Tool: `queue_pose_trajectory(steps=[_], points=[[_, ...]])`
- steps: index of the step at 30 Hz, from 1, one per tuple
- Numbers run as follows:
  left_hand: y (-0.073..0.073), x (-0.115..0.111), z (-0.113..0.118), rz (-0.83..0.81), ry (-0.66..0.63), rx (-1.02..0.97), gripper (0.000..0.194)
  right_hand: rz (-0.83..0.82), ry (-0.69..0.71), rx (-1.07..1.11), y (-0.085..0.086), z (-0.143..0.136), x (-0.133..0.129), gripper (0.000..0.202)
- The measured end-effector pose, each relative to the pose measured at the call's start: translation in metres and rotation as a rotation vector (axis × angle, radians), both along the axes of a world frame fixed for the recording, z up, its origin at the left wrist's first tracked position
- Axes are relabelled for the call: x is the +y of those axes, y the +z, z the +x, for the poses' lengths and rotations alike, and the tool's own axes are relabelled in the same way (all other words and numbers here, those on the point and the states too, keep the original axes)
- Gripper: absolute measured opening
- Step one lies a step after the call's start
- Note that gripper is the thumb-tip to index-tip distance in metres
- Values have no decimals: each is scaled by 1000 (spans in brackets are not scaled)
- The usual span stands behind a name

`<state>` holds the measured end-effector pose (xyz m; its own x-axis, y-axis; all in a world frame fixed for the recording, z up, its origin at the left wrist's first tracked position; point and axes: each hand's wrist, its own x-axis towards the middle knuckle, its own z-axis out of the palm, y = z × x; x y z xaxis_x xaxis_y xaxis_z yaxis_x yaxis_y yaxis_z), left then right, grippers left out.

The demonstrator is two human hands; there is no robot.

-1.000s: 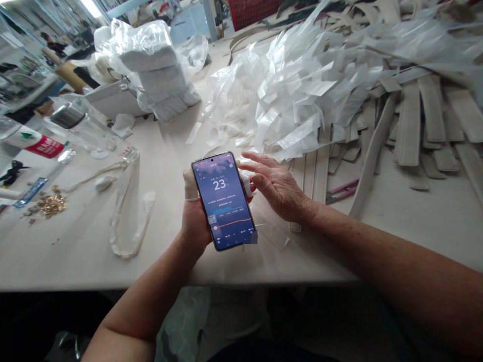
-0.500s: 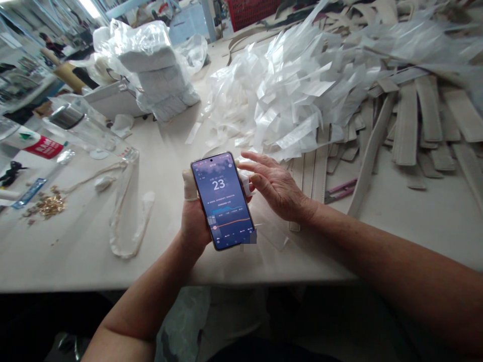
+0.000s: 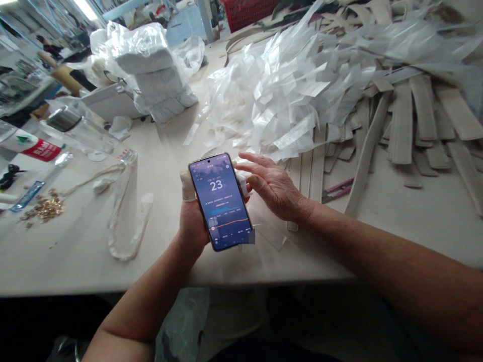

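Observation:
A smartphone (image 3: 222, 203) lies in my left hand (image 3: 191, 221), its lit screen facing me with a large "23" and coloured curves. White coverings wrap some of the left fingers, and the thumb runs along the phone's left edge. My right hand (image 3: 277, 188) hovers at the phone's right side, fingers extended and apart, holding nothing. Its fingertips are close to the upper right edge; whether they touch it I cannot tell. Below that hand, a clear plastic piece (image 3: 271, 234) lies on the table (image 3: 158, 271).
Plastic strips (image 3: 279, 95) are heaped behind the phone. Beige straps (image 3: 402, 125) and purple-handled scissors (image 3: 337, 191) lie to the right. At left are wrapped white bundles (image 3: 151, 70), a glass bottle (image 3: 79, 125), a red-labelled bottle (image 3: 35, 146) and small gold pieces (image 3: 49, 207).
The view has shifted slightly, so everything sits a little further left. Both hands and the phone keep the same pose, and the screen shows the same page.

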<state>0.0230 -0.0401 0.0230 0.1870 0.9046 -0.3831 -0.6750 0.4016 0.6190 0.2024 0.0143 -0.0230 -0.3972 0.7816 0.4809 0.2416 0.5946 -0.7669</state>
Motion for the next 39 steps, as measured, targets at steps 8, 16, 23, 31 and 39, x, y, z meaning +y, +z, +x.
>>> queue_pose_trajectory(steps=[8,16,23,31,39], points=[[1,1,0,-1,6,-26,94,-1,-10,-7,-1,0,1,70],[-3,7,-4,2,44,17,93,2,-70,38,-2,2,2,66],[-3,12,-5,28,83,6,90,16,-85,68,-2,2,1,61],[-5,15,-7,53,106,-22,88,79,19,40,7,3,-5,57],[-3,16,-7,35,96,-71,92,156,99,-26,12,4,-6,58]])
